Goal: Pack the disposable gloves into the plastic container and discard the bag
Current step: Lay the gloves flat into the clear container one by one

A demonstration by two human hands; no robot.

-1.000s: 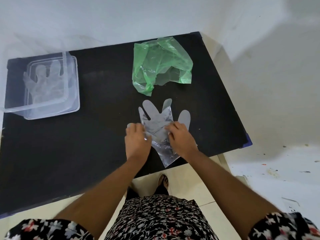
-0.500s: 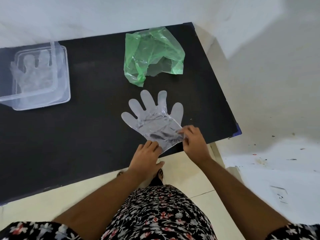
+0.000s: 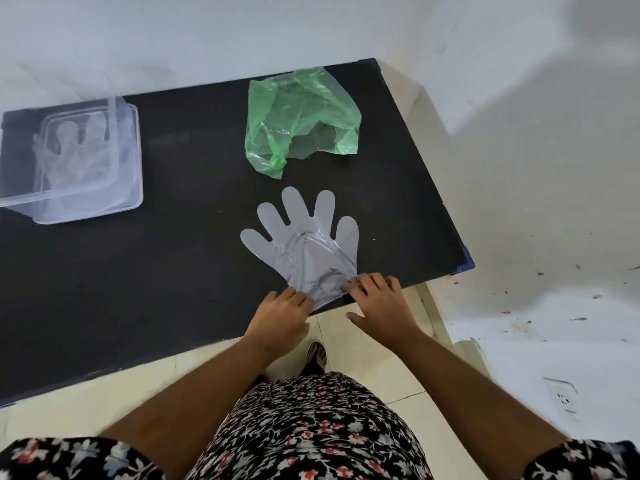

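Note:
A clear disposable glove [image 3: 304, 244] lies flat on the black table [image 3: 180, 258], fingers spread and pointing away from me, its cuff at the near edge. My left hand [image 3: 282, 315] pinches the cuff's left corner. My right hand [image 3: 377, 301] presses its fingertips on the cuff's right corner. A crumpled green plastic bag [image 3: 301, 116] lies beyond the glove. At the far left stands the clear plastic container [image 3: 133, 157] with gloves [image 3: 74, 150] inside; its lid [image 3: 41, 194] leans across it.
The table's right edge ends in a blue corner piece [image 3: 465, 266]. White walls close in behind and to the right. Pale floor tiles [image 3: 377, 379] and my foot [image 3: 317, 356] show below the near edge. A white wall socket [image 3: 562, 398] sits low right.
The glove went from folded under both hands to spread flat with all fingers out. My hands slid back from its palm to the cuff corners at the table's near edge.

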